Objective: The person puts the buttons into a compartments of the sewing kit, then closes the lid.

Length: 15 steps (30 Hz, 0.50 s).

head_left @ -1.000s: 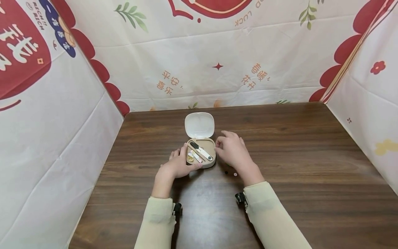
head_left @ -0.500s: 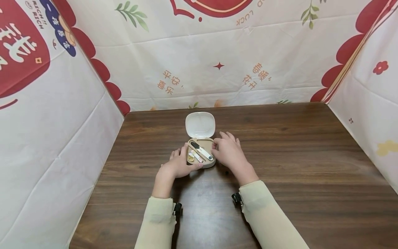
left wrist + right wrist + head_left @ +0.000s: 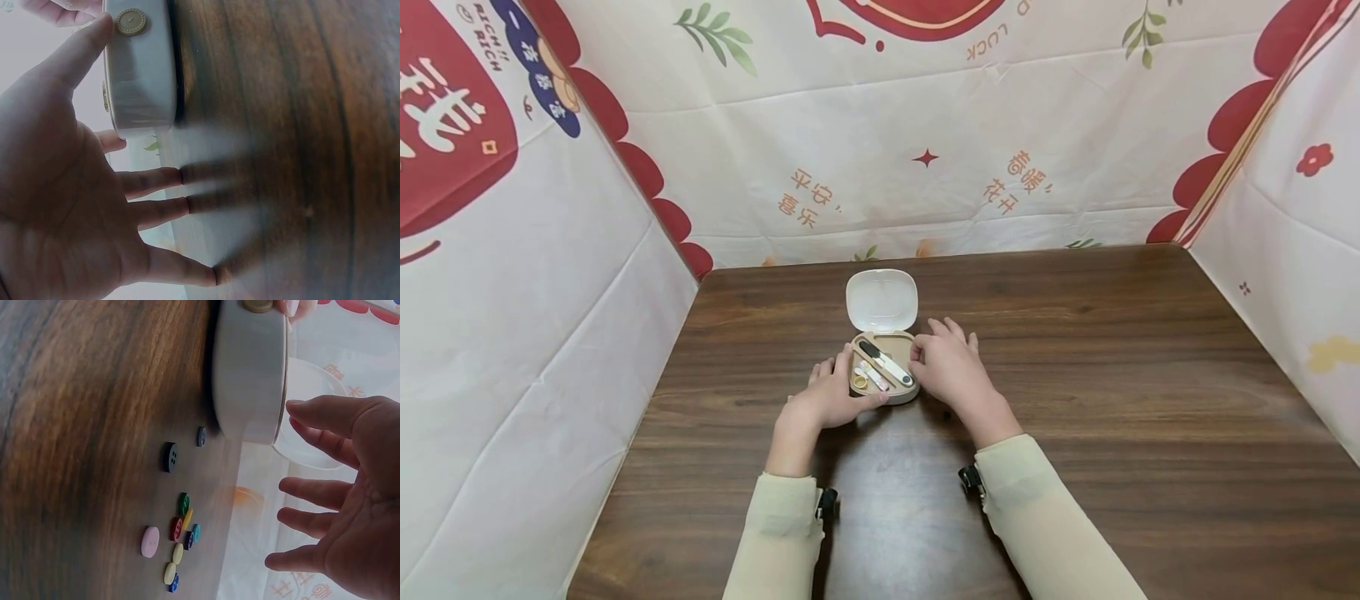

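Observation:
An open white case with a beige tray sits mid-table, its white lid tipped back. In the tray lie a black-and-white slim tool, a small patterned white strip and a gold ring-shaped piece. My left hand holds the case, thumb on the front rim by a round latch and index finger along the left side. At the tray's right edge, my right hand brings thumb and index tips together, other fingers spread. Whether anything is between those tips, I cannot tell.
Several loose buttons lie on the wooden table right of the case, among them a pink button, a black button, a green button and a red button. Printed white cloth walls the back and sides.
My right hand has shifted left, bringing its fingertips in over the tray's right edge, then stayed there. Its wrist now covers a pale button seen earlier. The left hand keeps its place.

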Motion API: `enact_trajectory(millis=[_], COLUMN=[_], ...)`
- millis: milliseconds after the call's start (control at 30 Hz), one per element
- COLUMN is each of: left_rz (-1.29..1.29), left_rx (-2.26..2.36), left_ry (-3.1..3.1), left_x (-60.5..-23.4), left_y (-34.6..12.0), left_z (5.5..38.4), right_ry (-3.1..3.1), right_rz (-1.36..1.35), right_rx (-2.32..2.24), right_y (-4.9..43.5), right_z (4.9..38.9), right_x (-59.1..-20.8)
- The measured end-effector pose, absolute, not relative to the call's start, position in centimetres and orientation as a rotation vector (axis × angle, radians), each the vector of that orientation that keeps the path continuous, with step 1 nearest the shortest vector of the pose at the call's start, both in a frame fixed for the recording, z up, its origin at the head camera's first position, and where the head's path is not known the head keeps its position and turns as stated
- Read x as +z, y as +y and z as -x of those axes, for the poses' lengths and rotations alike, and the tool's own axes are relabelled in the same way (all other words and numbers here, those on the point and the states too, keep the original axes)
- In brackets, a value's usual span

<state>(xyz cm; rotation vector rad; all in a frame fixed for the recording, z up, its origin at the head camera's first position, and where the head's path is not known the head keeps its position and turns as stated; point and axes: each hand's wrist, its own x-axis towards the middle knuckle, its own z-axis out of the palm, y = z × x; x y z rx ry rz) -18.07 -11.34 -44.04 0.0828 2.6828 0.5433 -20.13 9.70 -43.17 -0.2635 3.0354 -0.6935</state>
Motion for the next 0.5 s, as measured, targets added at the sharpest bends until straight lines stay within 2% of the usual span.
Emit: enact_trajectory(millis=[500], left_rz=[-0.091], left_rx=[0.558], left_ry=[2.663], left_x=[-43.9], left_y=[-11.4], left_z=[18.2], right_ry=[3.085], right_rz=[0.263], right_rx=[-0.724], right_y=[11.2], right_z=[19.3], right_x=[-40.7])
